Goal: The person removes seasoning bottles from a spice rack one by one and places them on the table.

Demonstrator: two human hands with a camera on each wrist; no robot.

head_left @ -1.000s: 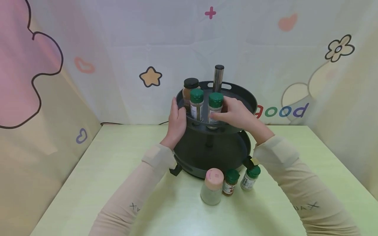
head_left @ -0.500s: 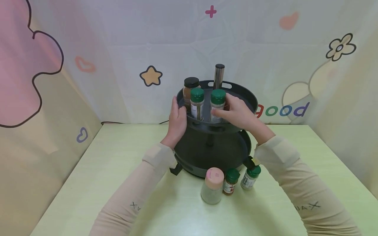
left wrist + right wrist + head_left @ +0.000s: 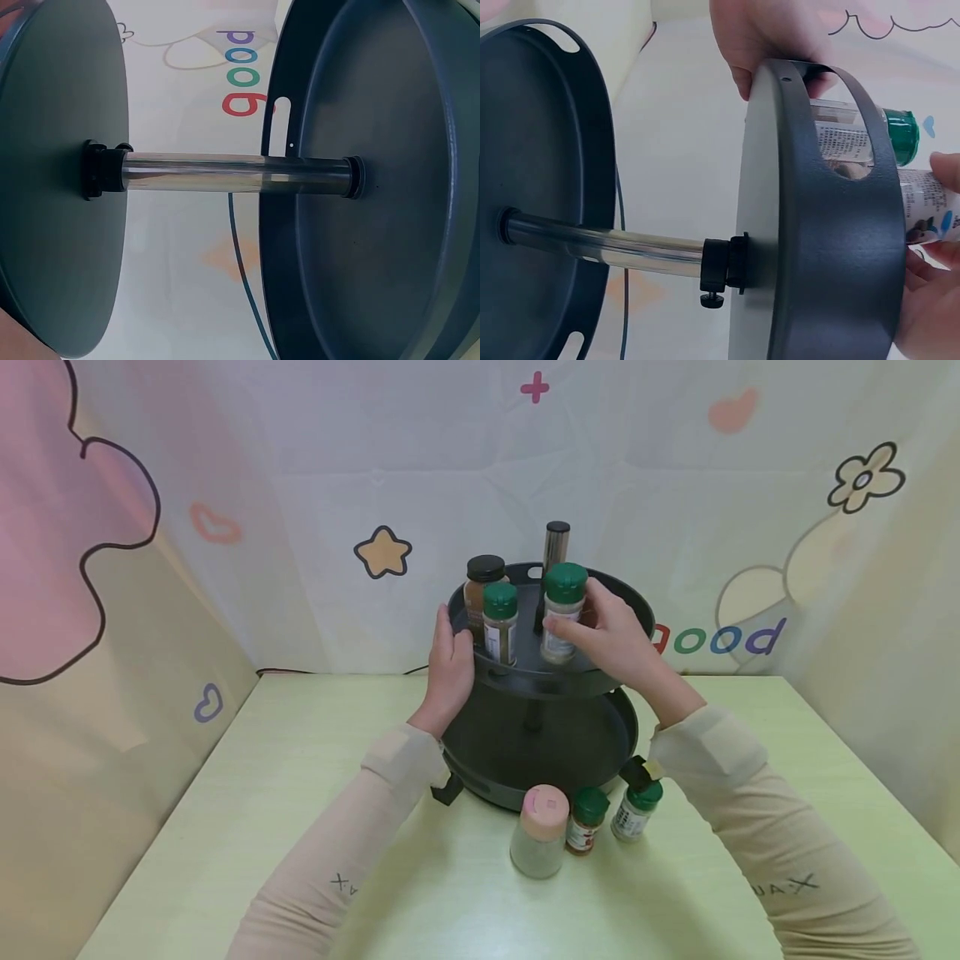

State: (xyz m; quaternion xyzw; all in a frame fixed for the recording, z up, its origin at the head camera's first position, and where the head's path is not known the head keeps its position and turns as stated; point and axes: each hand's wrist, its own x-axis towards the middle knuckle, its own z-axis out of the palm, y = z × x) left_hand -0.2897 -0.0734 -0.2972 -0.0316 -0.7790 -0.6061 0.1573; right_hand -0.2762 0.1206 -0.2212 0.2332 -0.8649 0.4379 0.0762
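Head view first: roughly halfway along, at a guess, going by the count. Already standing on the left side of the upper tray [image 3: 540, 685]: a black-lidded brown jar [image 3: 480, 596] and a green-capped spice jar [image 3: 501, 625]. Got a second green-capped jar [image 3: 564, 608] in the right hand [image 3: 618, 639], pinched between thumb and fingers, over the middle of the upper tray. Left hand [image 3: 452, 672] on the upper tray's left rim, with fingers fairly straight outside and thumb toward the inside. Probably left to deal with, on the tabletop [image 3: 225, 810] below and in front of the upper tray: a pink-capped shaker [image 3: 542, 833], a red-brown spice jar [image 3: 583, 828] and a white-labelled spice jar [image 3: 632, 818].

Left wrist view: mostly underside of the upper tray, plus the lower tray [image 3: 390, 112] beneath it and the chrome post [image 3: 187, 174] between. Hardly any hand in frame, so can't tell about fingers from here.

Right wrist view: same pinch, with the held jar poking out above the upper tray's rim. Can't tell about base-to-floor contact, thanks to the wall. Also showing, just under the upper tray: a black thumbscrew [image 3: 712, 301].
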